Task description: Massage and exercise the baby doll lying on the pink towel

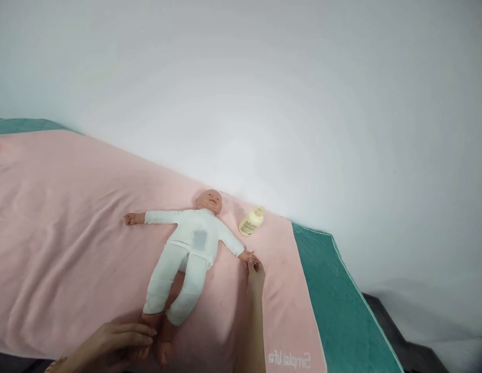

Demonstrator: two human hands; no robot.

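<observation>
A baby doll (198, 235) in a white long-sleeved suit lies on its back on a pink blanket (89, 207), arms spread out and bare feet toward me. A grey square shows on its chest. My right hand (256, 272) reaches up and pinches the doll's small hand on the right between thumb and fingers. Across the ankle and foot of the doll's left-side leg lies my left hand (120, 336), fingers stretched out; its thumb is hidden. Beside the doll's arm stands a pale yellow bottle (251, 223) with dark print, slightly tilted in view.
A white wall (241, 93) rises right behind the blanket and the doll's head. Green bedding (338, 295) shows from under the blanket at the right and far left. White lettering (289, 359) marks the blanket's near right corner. A dark edge (400, 336) runs beyond the bedding.
</observation>
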